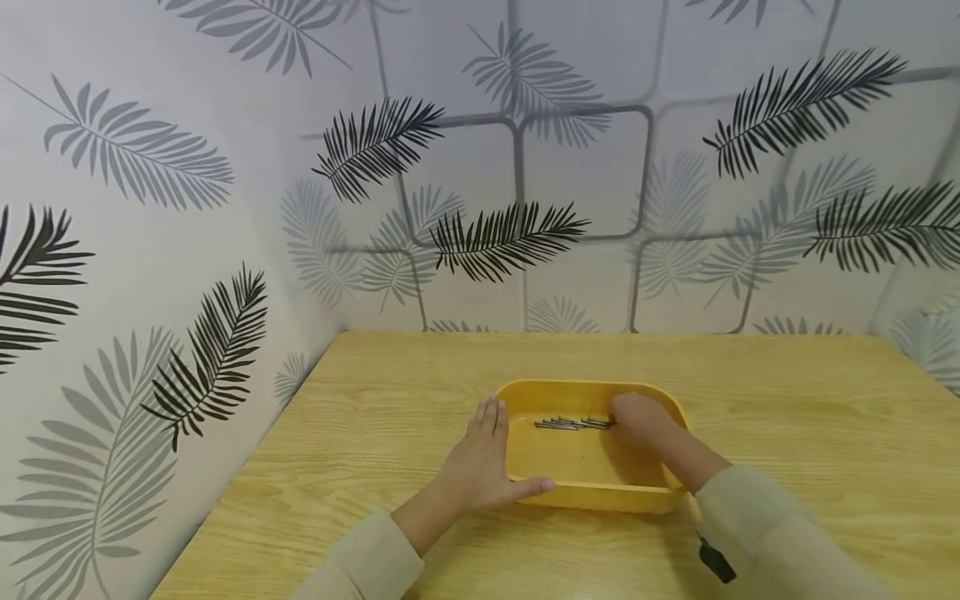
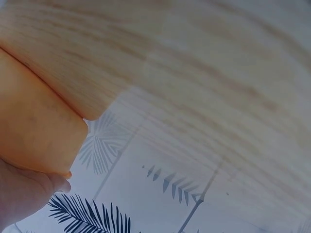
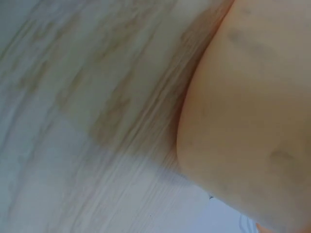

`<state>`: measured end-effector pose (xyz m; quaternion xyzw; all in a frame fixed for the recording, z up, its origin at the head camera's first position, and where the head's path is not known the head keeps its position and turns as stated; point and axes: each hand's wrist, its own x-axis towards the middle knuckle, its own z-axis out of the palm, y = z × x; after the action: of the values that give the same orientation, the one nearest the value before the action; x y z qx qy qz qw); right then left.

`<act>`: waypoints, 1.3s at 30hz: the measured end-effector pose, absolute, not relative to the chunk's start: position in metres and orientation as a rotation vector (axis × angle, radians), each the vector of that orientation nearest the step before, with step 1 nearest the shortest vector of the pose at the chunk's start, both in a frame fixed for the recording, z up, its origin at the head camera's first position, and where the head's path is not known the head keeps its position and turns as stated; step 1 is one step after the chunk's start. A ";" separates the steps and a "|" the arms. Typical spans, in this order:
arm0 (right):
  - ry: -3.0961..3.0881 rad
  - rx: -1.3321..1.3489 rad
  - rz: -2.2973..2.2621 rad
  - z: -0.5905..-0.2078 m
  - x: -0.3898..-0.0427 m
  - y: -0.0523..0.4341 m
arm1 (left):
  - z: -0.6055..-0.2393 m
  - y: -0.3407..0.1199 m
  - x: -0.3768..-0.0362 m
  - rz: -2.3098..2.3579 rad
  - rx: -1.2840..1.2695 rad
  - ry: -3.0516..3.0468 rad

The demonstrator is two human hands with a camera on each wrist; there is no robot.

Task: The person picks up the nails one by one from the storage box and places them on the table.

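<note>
Left hand [image 1: 480,467]: lying flat and open, bracing the yellow tray [image 1: 592,492]
Right hand [image 1: 637,419]: reaching the nails [image 1: 573,423]; grip hidden, cannot tell
Risk: points may be pricking fingertips, nails scattering

Right hand [image 1: 637,421] fingertips hidden from the head view; contact with nails [image 1: 573,423] cannot be confirmed. Nail count too small to tell. Both wrist views blurred; yellow tray [image 3: 252,111] cut off.

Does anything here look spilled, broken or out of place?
Nothing stands out. The yellow tray sits flat on the wooden table, the nails lie together inside it, the left hand rests against its side and the right hand reaches in by the nails.
</note>
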<state>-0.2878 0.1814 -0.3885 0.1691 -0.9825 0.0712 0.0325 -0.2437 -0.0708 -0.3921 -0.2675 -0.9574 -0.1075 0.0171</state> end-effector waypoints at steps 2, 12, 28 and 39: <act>-3.011 0.533 0.177 -0.388 -0.287 0.180 | -0.392 -0.071 -0.243 -0.337 -0.826 -2.981; -2.951 0.553 0.058 -0.388 -0.284 0.174 | -0.391 -0.070 -0.242 -0.346 -0.826 -2.982; -2.985 0.581 0.085 -0.389 -0.286 0.175 | -0.391 -0.070 -0.242 -0.396 -0.809 -3.003; -2.984 0.558 0.156 -0.388 -0.286 0.177 | -0.389 -0.071 -0.241 -0.405 -0.815 -3.011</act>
<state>-0.2861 0.1766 -0.3882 0.1832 -0.9804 0.0512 0.0511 -0.2409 -0.0705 -0.3889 -0.2590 -0.9572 -0.1288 -0.0017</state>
